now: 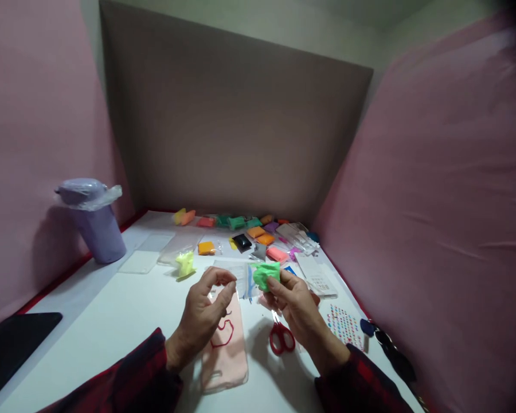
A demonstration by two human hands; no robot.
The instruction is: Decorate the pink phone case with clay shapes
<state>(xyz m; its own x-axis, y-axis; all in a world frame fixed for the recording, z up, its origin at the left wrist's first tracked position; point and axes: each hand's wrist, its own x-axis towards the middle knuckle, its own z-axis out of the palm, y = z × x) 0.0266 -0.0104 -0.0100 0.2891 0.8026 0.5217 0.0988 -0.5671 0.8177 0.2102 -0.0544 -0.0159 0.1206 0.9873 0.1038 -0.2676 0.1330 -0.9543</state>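
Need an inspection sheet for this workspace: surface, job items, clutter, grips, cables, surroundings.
Surface: white tabletop, red along its side edges.
Job's things: green lump held up, clear bag beside it; pink phone case with red outline; red-handled scissors to its right.
Clutter: coloured packets mostly toward the back; gem sheet at right.
Grips: right grip pinches the lump; left grip near the bag, contact unclear.
Cables: nothing seen.
Surroundings: purple bin, pink side walls, grey back wall.

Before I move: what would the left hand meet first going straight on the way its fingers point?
Most likely the clear bag with a blue strip, just beyond the left hand, then the green lump in the right hand. Depth is unclear here, so it could miss.
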